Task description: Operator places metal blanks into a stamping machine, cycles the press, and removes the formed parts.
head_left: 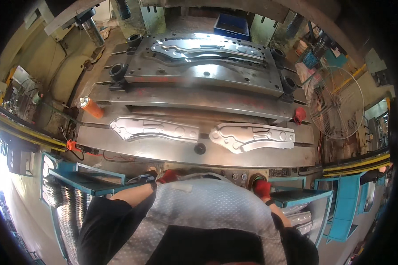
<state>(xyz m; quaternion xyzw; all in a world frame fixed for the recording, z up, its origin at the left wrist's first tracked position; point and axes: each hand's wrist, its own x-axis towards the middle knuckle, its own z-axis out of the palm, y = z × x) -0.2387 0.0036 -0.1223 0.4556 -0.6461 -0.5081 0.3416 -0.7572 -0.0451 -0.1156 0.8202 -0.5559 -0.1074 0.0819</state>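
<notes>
My left hand (pixel 167 176), in a red glove, rests at the front edge of the press table, close to my body. In a matching red glove, my right hand (pixel 262 187) sits over a round button on the control panel (pixel 239 176). Whether either hand grips anything I cannot tell. Two stamped grey metal panels lie side by side on the steel bed in front of me, the left panel (pixel 152 129) and the right panel (pixel 252 138). Farther back, a long pressed part (pixel 208 51) lies on the lower die (pixel 199 73).
An orange spray can (pixel 90 107) lies at the bed's left end and a red rag (pixel 299 115) at its right. A wire-guard fan (pixel 336 102) stands to the right. Blue racks (pixel 88 181) with stacked metal parts flank me. A blue bin (pixel 232 25) sits behind the press.
</notes>
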